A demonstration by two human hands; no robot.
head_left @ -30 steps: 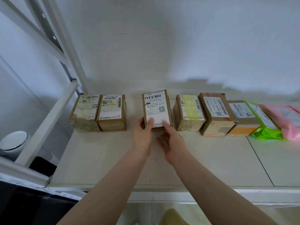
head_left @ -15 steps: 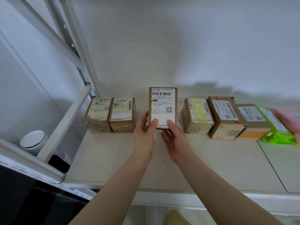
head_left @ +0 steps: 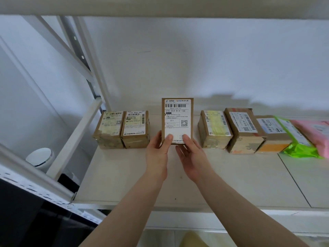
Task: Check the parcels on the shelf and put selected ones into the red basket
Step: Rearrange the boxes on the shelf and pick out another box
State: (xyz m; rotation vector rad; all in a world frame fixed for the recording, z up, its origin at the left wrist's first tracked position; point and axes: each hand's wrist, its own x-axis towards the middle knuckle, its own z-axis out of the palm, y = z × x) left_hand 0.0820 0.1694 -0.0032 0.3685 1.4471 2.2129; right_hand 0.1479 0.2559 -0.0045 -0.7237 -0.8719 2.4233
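Observation:
A small cardboard parcel with a white label stands tilted up, its label facing me, in the gap in a row of parcels on the white shelf. My left hand grips its lower left edge, thumb on the label. My right hand holds its lower right corner, thumb on the label too. Two brown parcels sit to its left. To its right stand a yellow-labelled box and a taller brown box. The red basket is not in view.
Further right lie an orange-edged box, a green bag and a pink bag. White shelf posts and a side rail rise at left. A white round object sits below left.
Both hands have tipped the middle parcel up from lying on the shelf, so its label now faces me. The view has shifted so the row sits further right.

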